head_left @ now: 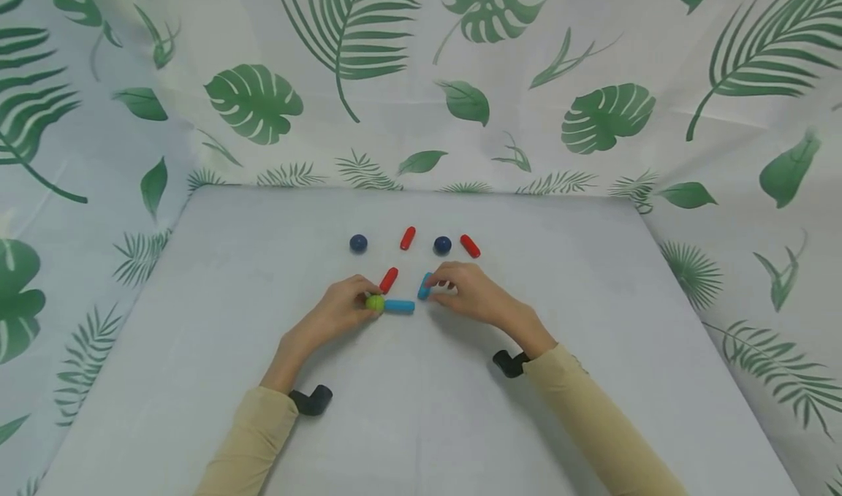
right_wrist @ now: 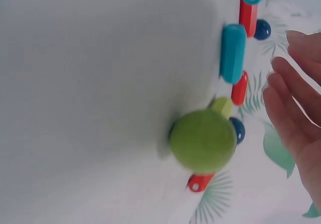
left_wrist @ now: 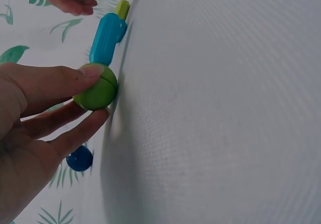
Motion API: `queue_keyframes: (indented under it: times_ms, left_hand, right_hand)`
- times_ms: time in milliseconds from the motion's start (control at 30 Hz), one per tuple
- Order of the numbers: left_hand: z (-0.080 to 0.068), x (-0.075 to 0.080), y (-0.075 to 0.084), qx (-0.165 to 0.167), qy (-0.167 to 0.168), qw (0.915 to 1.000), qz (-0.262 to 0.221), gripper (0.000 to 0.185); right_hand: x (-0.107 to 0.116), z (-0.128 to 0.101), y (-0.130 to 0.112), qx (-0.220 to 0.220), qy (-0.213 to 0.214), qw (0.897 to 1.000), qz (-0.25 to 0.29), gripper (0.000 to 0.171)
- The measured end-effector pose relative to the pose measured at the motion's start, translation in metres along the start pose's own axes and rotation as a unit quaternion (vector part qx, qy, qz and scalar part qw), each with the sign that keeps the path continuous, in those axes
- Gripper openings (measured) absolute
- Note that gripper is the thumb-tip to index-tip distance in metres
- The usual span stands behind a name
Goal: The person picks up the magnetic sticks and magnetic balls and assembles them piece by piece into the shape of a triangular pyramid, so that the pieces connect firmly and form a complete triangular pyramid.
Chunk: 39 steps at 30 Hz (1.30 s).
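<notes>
My left hand [head_left: 337, 307] pinches a green ball [head_left: 374, 303] between thumb and fingers. A blue stick [head_left: 399, 306] points right from that ball, its end against it in the left wrist view. Close to a second blue stick [head_left: 424, 285] is my right hand [head_left: 475, 290], its fingers loosely bent. In the right wrist view these fingers [right_wrist: 288, 101] stand apart from the second blue stick, holding nothing. Another green ball [right_wrist: 203, 141] and a short green stick [right_wrist: 221, 106] lie beside the right hand, hidden under it in the head view.
Behind the hands lie red sticks [head_left: 408, 238], [head_left: 470, 245] and two dark blue balls [head_left: 358, 243], [head_left: 443, 245]. A third red stick [head_left: 389, 280] is just beyond the left fingers. Leaf-patterned cloth [head_left: 395, 138] surrounds the white table [head_left: 263, 233]. Black straps [head_left: 312, 400] circle the wrists.
</notes>
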<state>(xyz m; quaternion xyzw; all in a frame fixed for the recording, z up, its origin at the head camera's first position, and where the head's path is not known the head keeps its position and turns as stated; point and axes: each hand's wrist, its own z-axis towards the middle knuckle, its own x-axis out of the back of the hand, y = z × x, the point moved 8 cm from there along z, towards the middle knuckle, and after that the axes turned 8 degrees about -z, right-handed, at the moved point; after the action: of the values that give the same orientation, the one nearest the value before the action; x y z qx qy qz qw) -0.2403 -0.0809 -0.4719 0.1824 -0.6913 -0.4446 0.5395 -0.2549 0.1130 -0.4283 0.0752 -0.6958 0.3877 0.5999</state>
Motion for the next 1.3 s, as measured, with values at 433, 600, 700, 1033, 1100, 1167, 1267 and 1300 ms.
queue_keyframes:
  times_ms: [433, 600, 700, 1033, 1100, 1167, 1267, 1300]
  left_hand:
    - [0.000, -0.001, -0.004, 0.000, 0.003, 1.0000, 0.004, 0.036]
    - [0.000, -0.001, -0.004, -0.002, 0.003, 1.0000, 0.005, 0.037]
    - [0.000, 0.000, -0.003, -0.006, 0.002, 1.0000, 0.005, 0.037]
    - [-0.001, 0.001, -0.002, -0.016, 0.004, 0.9999, 0.001, 0.038]
    - [-0.001, 0.001, -0.002, -0.019, 0.003, 0.9998, 0.003, 0.038]
    - [-0.001, 0.001, -0.002, -0.020, 0.002, 0.9998, 0.003, 0.038]
    - [0.000, 0.001, -0.003, -0.017, 0.000, 0.9999, 0.000, 0.038]
    - [0.000, 0.000, -0.003, -0.017, -0.001, 0.9999, -0.002, 0.037]
  right_hand:
    - [0.015, -0.025, 0.025, -0.033, 0.018, 0.999, -0.016, 0.022]
    - [0.018, -0.034, 0.036, -0.049, 0.025, 0.998, -0.024, 0.023]
    - [0.018, -0.038, 0.042, -0.060, 0.024, 0.998, -0.022, 0.025]
    - [0.013, -0.044, 0.062, -0.126, 0.019, 0.991, -0.033, 0.033]
    - [0.012, -0.044, 0.065, -0.137, 0.019, 0.990, -0.038, 0.034]
    - [0.011, -0.044, 0.066, -0.141, 0.016, 0.989, -0.037, 0.034]
    - [0.008, -0.043, 0.066, -0.137, 0.009, 0.990, -0.032, 0.032]
    - [0.007, -0.043, 0.066, -0.138, 0.007, 0.990, -0.027, 0.031]
